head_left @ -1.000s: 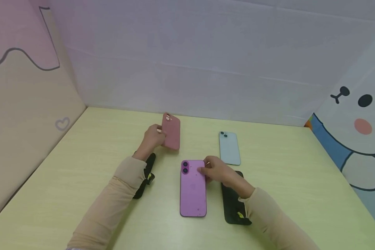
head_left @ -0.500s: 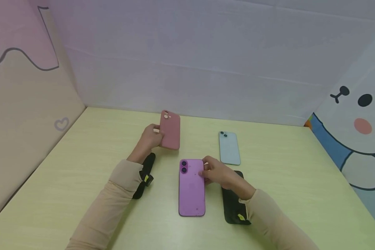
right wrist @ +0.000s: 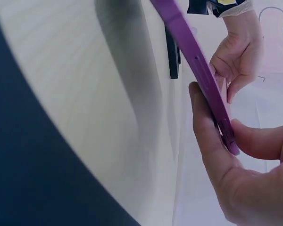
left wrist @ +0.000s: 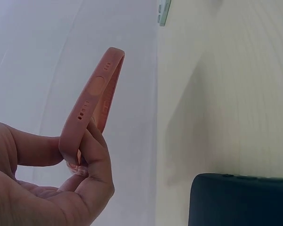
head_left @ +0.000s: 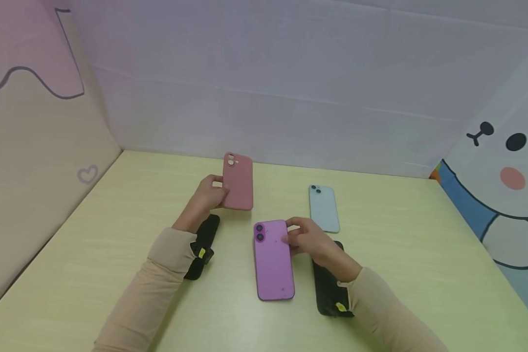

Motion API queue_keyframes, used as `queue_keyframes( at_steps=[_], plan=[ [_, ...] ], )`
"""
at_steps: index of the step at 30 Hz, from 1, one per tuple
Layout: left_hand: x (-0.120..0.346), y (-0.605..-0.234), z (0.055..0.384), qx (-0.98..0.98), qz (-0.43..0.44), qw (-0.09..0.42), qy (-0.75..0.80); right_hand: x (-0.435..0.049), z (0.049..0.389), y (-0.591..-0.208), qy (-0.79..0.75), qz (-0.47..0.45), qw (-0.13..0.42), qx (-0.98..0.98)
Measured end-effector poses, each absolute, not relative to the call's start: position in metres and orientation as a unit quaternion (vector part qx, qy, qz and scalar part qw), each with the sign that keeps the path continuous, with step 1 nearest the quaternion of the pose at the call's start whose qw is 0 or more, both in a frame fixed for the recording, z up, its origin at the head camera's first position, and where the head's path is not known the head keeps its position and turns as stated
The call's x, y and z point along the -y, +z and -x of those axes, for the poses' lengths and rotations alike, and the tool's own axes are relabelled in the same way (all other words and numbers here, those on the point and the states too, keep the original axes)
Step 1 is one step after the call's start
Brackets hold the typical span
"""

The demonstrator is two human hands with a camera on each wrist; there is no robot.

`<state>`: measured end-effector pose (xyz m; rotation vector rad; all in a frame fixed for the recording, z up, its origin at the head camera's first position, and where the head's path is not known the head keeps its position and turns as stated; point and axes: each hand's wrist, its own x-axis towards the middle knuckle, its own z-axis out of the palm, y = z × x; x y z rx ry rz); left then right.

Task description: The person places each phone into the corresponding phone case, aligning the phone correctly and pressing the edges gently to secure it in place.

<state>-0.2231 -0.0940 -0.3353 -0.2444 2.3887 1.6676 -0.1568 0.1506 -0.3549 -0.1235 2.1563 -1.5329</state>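
Note:
In the head view my left hand (head_left: 208, 194) pinches a pink phone case (head_left: 239, 185) by its left edge, with the camera cutout facing me. The left wrist view shows the case (left wrist: 90, 99) edge-on and hollow, thumb on one side and fingers on the other. My right hand (head_left: 307, 238) grips a purple phone (head_left: 274, 264) near its upper right edge, back towards me. Seen from the right wrist, that phone (right wrist: 205, 77) is tilted above the tabletop, between thumb and fingers. Its screen side is mostly hidden.
A light blue phone (head_left: 323, 210) lies behind my right hand. One black phone-shaped thing (head_left: 326, 288) lies partly under my right wrist, and another (head_left: 209, 229) under my left forearm. A pale wall (head_left: 290, 98) closes off the table's (head_left: 400, 254) back edge.
The pink case has come more upright and face-on, shifting slightly left with my left hand. The purple phone has turned a little, its lower end swinging right and up.

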Motion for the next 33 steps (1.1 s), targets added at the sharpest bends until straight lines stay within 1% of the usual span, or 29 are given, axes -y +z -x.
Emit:
queue_keyframes(
  at_steps=[19,25,33],
  plan=[
    [0.100,-0.333,0.215,-0.799,0.052,0.119,0.588,-0.162,0.170,-0.349,-0.590,-0.045,0.159,-0.790],
    [0.101,-0.332,0.211,-0.793,0.041,0.123,0.595,-0.163,0.174,-0.346,-0.598,-0.072,0.139,-0.786],
    [0.102,-0.333,0.206,-0.780,0.017,0.141,0.609,-0.164,0.182,-0.345,-0.608,-0.091,0.120,-0.780]
  ],
)
